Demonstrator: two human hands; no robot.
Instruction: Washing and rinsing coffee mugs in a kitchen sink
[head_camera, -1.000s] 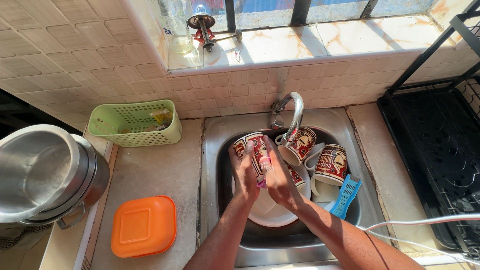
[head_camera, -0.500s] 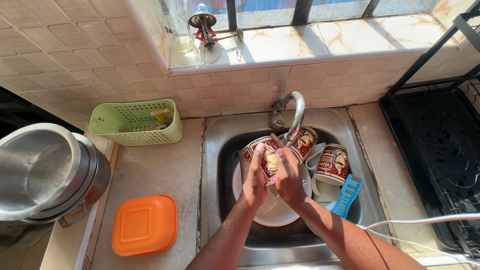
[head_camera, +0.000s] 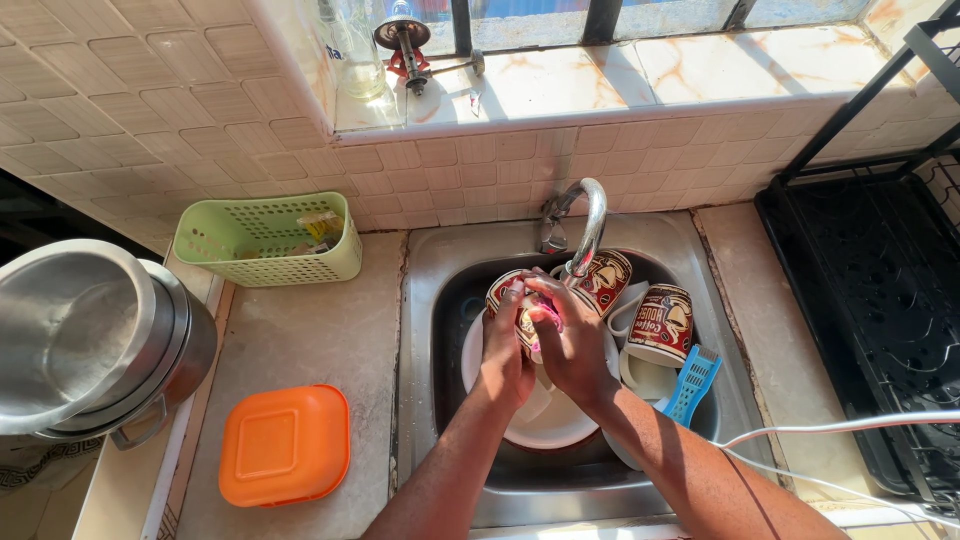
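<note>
Down in the steel sink (head_camera: 455, 290), both hands are working on one patterned mug (head_camera: 512, 300) just under the spout of the curved tap (head_camera: 590, 225). The left hand (head_camera: 507, 350) is wrapping around the mug's near side, fingers closed on it and holding it above a white plate (head_camera: 540, 425) that is lying in the basin. The right hand (head_camera: 572, 335) is pressing against the mug's right side, its fingers curling over the rim and closing on something small and pink (head_camera: 548, 315), which is too hidden to identify.

Toward the sink's back right corner, two more patterned mugs are sitting: one (head_camera: 610, 280) touching the tap's spout, the other (head_camera: 662, 325) just beside it, leaning on pale crockery. A blue slotted utensil (head_camera: 692, 385) is resting against the basin's right wall.

On the counter left of the sink, an orange lidded box (head_camera: 285, 445) is lying near the front edge, and a pale green perforated basket (head_camera: 268, 240) is standing against the tiled back wall. Stacked steel pots (head_camera: 85, 345) are occupying the far left edge. A black dish rack (head_camera: 870, 300) is standing at the right end.
</note>
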